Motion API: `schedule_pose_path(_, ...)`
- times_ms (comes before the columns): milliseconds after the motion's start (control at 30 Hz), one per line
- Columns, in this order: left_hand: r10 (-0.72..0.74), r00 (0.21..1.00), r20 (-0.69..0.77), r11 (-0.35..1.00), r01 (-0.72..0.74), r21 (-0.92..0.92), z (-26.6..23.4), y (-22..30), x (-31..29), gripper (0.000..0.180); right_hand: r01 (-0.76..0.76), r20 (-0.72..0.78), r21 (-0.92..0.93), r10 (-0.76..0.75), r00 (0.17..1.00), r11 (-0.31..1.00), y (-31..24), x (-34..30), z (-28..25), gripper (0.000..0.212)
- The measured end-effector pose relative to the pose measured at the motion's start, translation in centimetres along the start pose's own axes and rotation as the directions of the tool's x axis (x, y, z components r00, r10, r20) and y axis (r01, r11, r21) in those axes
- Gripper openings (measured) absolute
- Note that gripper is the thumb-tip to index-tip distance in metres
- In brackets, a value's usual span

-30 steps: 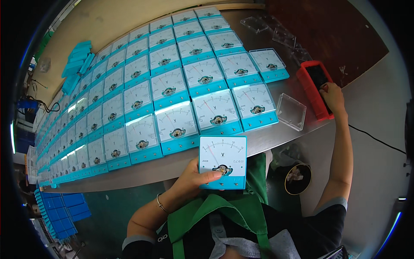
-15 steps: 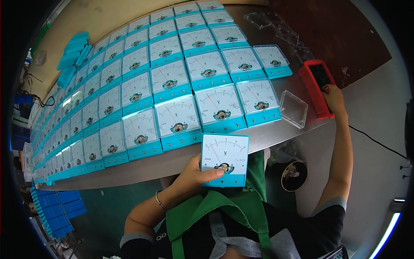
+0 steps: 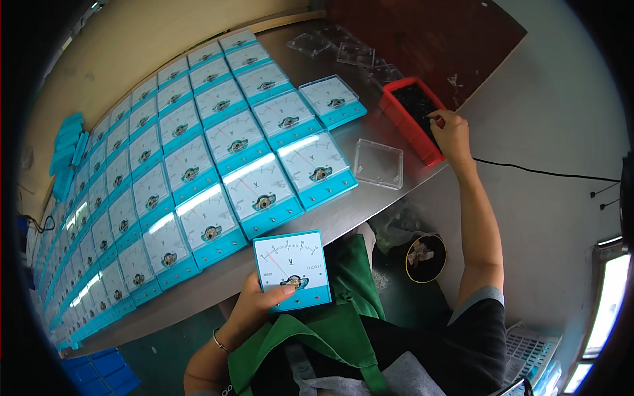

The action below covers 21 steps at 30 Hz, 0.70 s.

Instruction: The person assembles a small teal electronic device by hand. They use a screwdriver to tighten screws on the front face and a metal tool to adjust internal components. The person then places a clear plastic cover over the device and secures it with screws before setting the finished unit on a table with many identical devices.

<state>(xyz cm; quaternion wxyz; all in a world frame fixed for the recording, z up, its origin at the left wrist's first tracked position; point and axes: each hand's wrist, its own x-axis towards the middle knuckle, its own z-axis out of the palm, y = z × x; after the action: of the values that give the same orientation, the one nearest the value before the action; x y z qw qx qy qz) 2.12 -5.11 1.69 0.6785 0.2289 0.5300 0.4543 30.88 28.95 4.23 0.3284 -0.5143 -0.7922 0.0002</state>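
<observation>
My left hand (image 3: 249,303) holds a voltmeter (image 3: 298,256) with a white dial face and turquoise base in front of my chest. The thumb lies across its front, beside the exposed needle mechanism, and the face has no clear cover on it. Out to the right, my right hand (image 3: 454,137) is at the inner edge of a red plastic bin (image 3: 395,120) with small black parts (image 3: 413,100) in it. Its thumb and fingers are pinched together; what is between them is too small to make out.
Rows of similar voltmeters (image 3: 257,188) cover the left of the metal table (image 3: 330,221). A clear cover (image 3: 378,165) lies near the front edge, more clear covers (image 3: 356,55) at the back. Stacked turquoise pieces (image 3: 68,148) stand far left. A round waste bin (image 3: 444,259) stands below.
The view has swung right, so the table and bin appear further left. My right hand has drawn back a little from inside the bin, fingers pinched. My left hand still holds the voltmeter.
</observation>
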Motion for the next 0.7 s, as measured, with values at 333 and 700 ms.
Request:
schedule_pose_path(333,0.054,0.998,0.024,0.998,-0.055,0.027,0.1,-0.2,0.0,0.04,-0.047,0.423,0.393,-0.136,0.896,0.918,-6.5,-8.1,-0.7,0.012)
schedule_pose_path(700,0.046,0.997,0.056,0.999,-0.047,0.012,-1.1,-1.0,0.3,0.046,0.075,0.496,0.299,-0.222,0.839,0.951,-7.7,-7.2,0.5,0.01)
